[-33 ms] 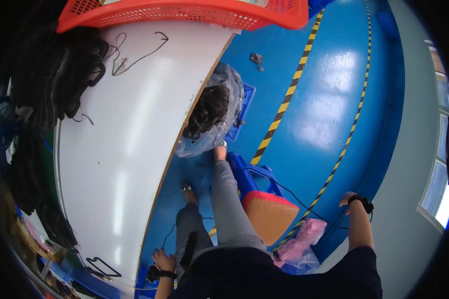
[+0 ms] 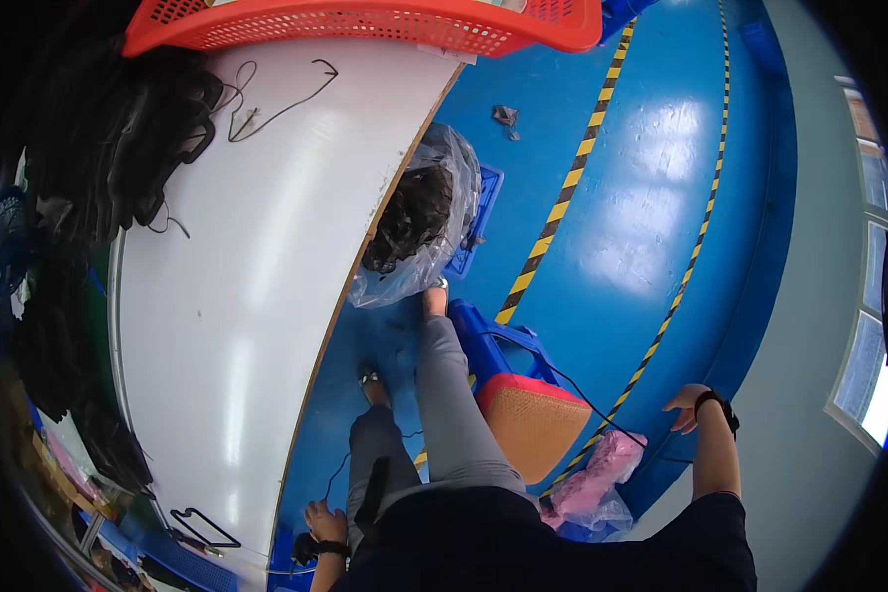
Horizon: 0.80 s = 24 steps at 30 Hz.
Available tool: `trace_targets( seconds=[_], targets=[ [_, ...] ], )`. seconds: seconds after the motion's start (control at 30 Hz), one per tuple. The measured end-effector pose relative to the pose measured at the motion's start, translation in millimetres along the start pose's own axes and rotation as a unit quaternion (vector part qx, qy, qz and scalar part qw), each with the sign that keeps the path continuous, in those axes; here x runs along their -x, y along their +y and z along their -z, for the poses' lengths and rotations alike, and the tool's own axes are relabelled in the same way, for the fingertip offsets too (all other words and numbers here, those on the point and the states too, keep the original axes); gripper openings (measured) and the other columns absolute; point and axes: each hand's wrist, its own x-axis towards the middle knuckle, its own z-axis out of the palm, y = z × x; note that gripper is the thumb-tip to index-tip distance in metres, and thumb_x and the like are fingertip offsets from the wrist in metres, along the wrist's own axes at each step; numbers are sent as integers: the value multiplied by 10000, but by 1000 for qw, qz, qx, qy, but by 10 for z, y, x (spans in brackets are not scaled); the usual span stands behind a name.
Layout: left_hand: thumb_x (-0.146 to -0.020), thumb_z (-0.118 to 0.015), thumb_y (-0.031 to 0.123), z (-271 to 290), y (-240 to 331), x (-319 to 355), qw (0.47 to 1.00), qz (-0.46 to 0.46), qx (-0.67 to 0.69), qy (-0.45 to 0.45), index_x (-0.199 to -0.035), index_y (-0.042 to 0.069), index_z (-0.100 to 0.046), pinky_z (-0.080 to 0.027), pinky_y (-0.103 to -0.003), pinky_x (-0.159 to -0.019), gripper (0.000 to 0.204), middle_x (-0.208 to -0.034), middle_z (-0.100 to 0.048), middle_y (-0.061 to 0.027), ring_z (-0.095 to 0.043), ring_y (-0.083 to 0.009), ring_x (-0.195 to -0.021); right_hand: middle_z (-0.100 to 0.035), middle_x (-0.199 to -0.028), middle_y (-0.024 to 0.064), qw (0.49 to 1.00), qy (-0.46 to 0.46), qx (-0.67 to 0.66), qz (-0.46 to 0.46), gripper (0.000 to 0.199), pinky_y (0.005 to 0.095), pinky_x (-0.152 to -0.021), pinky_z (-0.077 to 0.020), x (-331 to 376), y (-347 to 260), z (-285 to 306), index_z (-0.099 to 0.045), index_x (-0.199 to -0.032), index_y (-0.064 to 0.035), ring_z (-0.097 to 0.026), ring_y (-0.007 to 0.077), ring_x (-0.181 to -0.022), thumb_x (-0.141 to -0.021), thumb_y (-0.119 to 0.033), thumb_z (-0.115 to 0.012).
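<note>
My left hand [image 2: 326, 522] hangs low beside the near end of the white table [image 2: 252, 266], holding nothing that I can see. Its fingers are loosely bent and apart, and a thin dark cable runs close by. Out to the right, my right hand [image 2: 684, 406] is in the air over the blue floor, empty, with its fingers apart. Both wrists wear black bands. A black bent frame-like piece [image 2: 205, 529] lies on the table near my left hand. Below my right hand is a pink bundle [image 2: 602, 481] in clear plastic.
A stool [image 2: 533, 424] with a woven seat and blue legs stands right of my legs. Ahead sits a clear bag [image 2: 454, 168] of dark material. Black pieces [image 2: 128, 138] pile along the table's left, and a red basket [image 2: 365, 25] spans its far end.
My right hand has shifted slightly left, and its fingers show more spread. My left hand sits slightly lower. The table things appear barely shifted in the view.
</note>
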Motion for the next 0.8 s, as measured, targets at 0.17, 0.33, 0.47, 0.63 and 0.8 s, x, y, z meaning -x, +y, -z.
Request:
trace_targets(
  seconds=[0.17,0.33,0.47,0.63,0.8],
  targets=[
    [-750,-662,297,-620,-1179,165,986,72,-49,-140,-1158,109,-567,-416,-453,-919,459,-1218,-503,-137,-436,-322,-1161,-473,-1232,307,964,-104,-245,23,576,524,-824,-491,652,-142,-1564,-325,-1348,-59,-477,389,-1166,-906,-369,-525],
    [-761,-655,281,-983,-2046,378,973,114,55,-193,-1166,101,-557,-419,-448,-920,453,-1219,-504,-143,-448,-322,-1152,-591,-802,98,792,-266,-400,376,429,206,-495,-349,1298,-609,-3076,-395,-1338,-102,-430,85,-583,-954,-280,-464],
    [-770,-648,268,-885,-2473,551,952,135,215,-173,-1172,95,-549,-421,-444,-921,449,-1220,-505,-148,-458,-322,-1144,-563,-737,58,839,-228,-117,481,366,223,-490,-345,1328,-261,-3956,-442,-1322,-146,-420,100,-508,-964,-220,-433],
    [-781,-640,252,-501,-2803,616,909,145,362,-146,-1179,87,-538,-423,-439,-922,443,-1221,-506,-153,-470,-322,-1134,-576,-1151,118,974,-68,216,-9,483,301,-790,-500,412,1740,-5102,-480,-1284,-100,-602,169,-902,-851,-295,-568],
    [-792,-633,236,-94,-2928,587,881,141,434,-124,-1187,79,-528,-426,-434,-924,438,-1222,-508,-159,-482,-322,-1125,-579,-1163,114,963,29,93,-250,444,321,-806,-498,222,3669,-5619,-511,-1251,-98,-602,191,-933,-849,-277,-562]
  ],
)
